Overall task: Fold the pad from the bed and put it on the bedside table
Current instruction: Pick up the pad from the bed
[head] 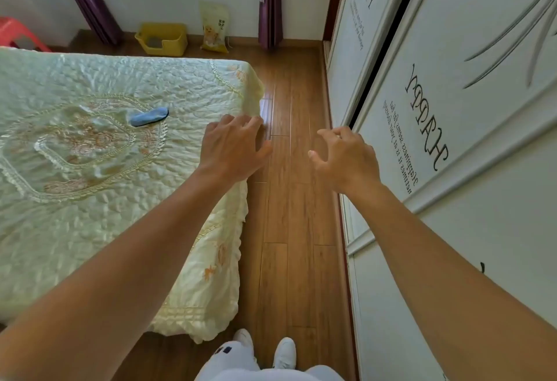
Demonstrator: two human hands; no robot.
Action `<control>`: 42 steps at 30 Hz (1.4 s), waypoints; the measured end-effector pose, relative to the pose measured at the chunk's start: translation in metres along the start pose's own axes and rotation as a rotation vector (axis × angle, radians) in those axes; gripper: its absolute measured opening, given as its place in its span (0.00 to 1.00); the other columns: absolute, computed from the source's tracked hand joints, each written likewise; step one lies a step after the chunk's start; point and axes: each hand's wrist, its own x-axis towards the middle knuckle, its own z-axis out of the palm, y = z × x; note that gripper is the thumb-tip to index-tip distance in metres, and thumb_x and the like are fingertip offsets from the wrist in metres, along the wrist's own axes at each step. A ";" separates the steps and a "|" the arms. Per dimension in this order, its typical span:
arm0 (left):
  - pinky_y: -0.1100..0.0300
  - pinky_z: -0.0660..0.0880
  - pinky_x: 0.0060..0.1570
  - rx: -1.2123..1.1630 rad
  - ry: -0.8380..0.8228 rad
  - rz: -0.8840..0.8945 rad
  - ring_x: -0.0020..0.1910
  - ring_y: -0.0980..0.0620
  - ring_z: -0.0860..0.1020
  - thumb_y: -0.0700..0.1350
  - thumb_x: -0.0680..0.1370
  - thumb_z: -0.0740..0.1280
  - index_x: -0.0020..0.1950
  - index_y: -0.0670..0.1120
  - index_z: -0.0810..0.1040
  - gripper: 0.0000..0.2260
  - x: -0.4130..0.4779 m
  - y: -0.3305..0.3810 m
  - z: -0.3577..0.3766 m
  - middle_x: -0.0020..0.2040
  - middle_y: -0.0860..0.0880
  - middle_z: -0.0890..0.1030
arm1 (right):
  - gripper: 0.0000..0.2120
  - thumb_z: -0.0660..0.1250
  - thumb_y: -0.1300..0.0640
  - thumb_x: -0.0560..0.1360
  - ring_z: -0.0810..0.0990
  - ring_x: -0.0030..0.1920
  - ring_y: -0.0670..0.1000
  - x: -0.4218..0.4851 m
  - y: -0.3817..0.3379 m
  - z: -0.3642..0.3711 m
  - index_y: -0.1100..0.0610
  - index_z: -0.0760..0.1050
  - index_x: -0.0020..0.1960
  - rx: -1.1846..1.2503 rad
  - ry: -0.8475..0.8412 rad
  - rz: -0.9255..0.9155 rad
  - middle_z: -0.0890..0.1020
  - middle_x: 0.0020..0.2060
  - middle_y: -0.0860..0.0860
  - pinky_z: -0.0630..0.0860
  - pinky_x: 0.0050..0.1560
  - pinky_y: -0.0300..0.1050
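Observation:
A pale green and cream quilted pad (90,169) with an embroidered heart shape lies spread flat over the bed at the left. A small blue object (149,116) rests on it near the middle. My left hand (233,148) hovers over the pad's right edge, fingers spread, holding nothing. My right hand (343,157) is out over the wooden floor beside the wardrobe, fingers curled apart and empty. No bedside table is in view.
A strip of wooden floor (289,230) runs between the bed and the white sliding wardrobe (452,139) at the right. A yellow bin (161,38), a bag (214,28) and purple curtains (269,12) stand by the far wall. A red stool (18,34) sits far left.

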 end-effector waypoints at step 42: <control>0.45 0.73 0.57 -0.095 -0.067 -0.028 0.64 0.42 0.75 0.59 0.77 0.59 0.70 0.49 0.72 0.25 0.417 -0.127 0.087 0.67 0.46 0.78 | 0.26 0.62 0.44 0.79 0.75 0.67 0.57 0.441 -0.010 0.039 0.52 0.69 0.74 -0.056 -0.069 0.000 0.76 0.68 0.54 0.71 0.65 0.57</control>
